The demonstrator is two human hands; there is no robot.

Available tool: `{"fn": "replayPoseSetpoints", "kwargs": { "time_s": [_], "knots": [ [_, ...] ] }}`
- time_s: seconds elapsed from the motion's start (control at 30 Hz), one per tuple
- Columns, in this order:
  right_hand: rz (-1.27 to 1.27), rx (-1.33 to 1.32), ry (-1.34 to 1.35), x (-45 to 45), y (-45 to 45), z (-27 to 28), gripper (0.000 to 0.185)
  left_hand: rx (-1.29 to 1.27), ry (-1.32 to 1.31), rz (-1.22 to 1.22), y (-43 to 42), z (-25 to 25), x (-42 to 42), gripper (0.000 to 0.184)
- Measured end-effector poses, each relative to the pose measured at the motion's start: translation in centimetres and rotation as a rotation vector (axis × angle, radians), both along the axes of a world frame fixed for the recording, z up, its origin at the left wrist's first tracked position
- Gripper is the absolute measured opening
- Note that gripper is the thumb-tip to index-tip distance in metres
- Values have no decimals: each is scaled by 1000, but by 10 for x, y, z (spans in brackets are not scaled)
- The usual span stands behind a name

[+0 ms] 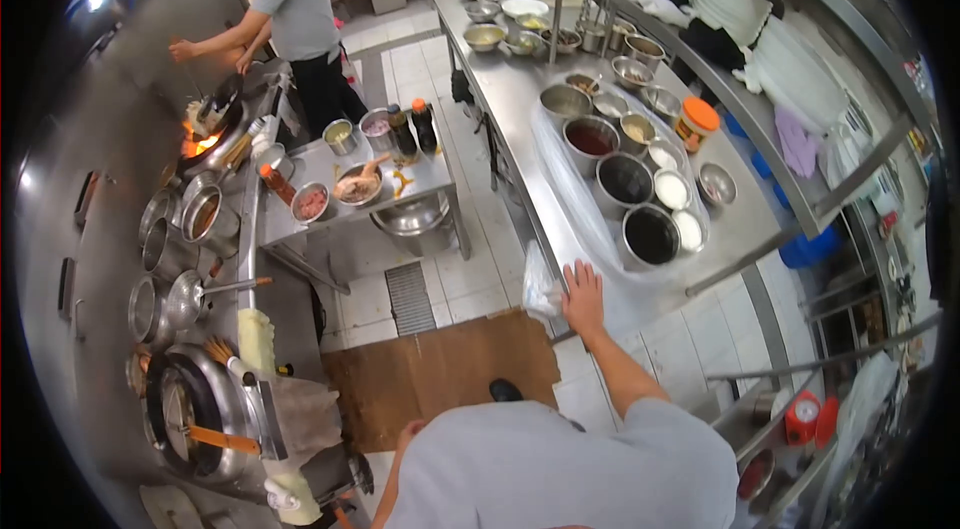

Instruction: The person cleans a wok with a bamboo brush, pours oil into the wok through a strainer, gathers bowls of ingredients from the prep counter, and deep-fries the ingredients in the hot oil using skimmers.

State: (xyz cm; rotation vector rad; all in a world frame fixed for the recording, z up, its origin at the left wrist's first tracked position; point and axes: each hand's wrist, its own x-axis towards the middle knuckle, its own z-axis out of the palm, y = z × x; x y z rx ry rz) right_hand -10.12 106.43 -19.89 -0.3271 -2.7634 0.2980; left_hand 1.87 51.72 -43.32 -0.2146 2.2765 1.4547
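Note:
My right hand [583, 297] reaches forward with its fingers spread. It is over the near corner of the long steel table [520, 144], beside a clear plastic bag [541, 281] hanging at the edge. Whether the palm presses on the table I cannot tell. Beyond it stand pots of dark sauce [650, 234] and small tubs of white seasoning [671, 190] in a plastic-lined tray. My left hand [410, 432] hangs low beside my body, mostly hidden by my shirt, its fingers not clear. The nearest thing to it is the wok station [205, 409] on the left.
A co-worker [300, 9] tosses a wok [225, 109] over flame at the back left. A small steel table [420, 179] holds bowls of meat and sauce bottles. Brown cardboard [440, 359] lies on the tiled floor. Shelving [800, 169] overhangs the right side.

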Motion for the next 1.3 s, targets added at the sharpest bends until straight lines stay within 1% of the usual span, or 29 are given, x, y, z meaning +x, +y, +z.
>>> {"fn": "replayPoseSetpoints", "kwargs": {
  "time_s": [0.1, 0.3, 0.47, 0.6, 0.63, 0.7, 0.73, 0.8, 0.83, 0.87, 0.9, 0.93, 0.97, 1.0, 1.03, 1.1, 1.17, 1.23, 1.27, 1.3],
  "knots": [
    [4, -28, 3, -1, 3, 1, 63, -7, -153, -80, 37, 13, 4, 32],
    [0, -50, -19, -2, 3, 11, 60, -14, -279, -27, 29, 56, 2, 34],
    [-8, -41, -39, -1, -2, 13, 62, -29, -335, 58, -4, 50, 27, 35],
    [-10, -50, -29, 0, -7, 15, 63, -26, -355, 79, -18, 28, 42, 35],
    [-2, -47, -32, 1, -10, 8, 63, -24, -348, 70, -16, 27, 43, 36],
    [-77, -28, -40, -4, -21, -3, 60, -17, -295, 52, -20, 0, 47, 36],
    [1, -23, -60, 2, -32, -10, 60, -23, -257, 37, -27, -11, 61, 36],
    [24, 97, -14, 15, -70, -25, 57, -114, -108, -65, -52, -43, 90, 37],
    [120, 39, -32, 24, -95, -29, 56, -196, 0, -151, -63, -65, 95, 37],
    [211, -14, -51, 34, -117, -31, 55, -316, 180, -230, -67, -72, 101, 37],
    [269, -101, -131, 46, -135, -62, 52, -232, -183, -228, -76, -9, 88, 35],
    [300, -177, -218, 62, -145, -110, 49, -316, 18, -372, -93, -26, 76, 35],
    [418, -241, -343, 80, -140, -169, 47, -237, -94, -128, -96, 24, 70, 37],
    [508, -302, -471, 89, -139, -205, 46, -246, 26, 106, -105, 27, 69, 42],
    [512, -339, -610, 102, -144, -215, 46, -289, 118, 232, -117, 27, 68, 54],
    [402, -436, -839, 117, -149, -212, 46, -212, -6, 439, -138, 64, 62, 65],
    [259, -557, -960, 123, -150, -193, 46, -137, -13, 707, -172, 55, 64, 72],
    [115, -683, -995, 124, -153, -169, 46, 157, -126, 1200, -209, 56, 62, 73],
    [60, -727, -995, 125, -154, -157, 47, 162, -141, 1199, -228, 60, 64, 73],
    [19, -761, -984, 124, -156, -147, 47, 410, -133, 1471, -248, 69, 62, 73]
  ]
}}
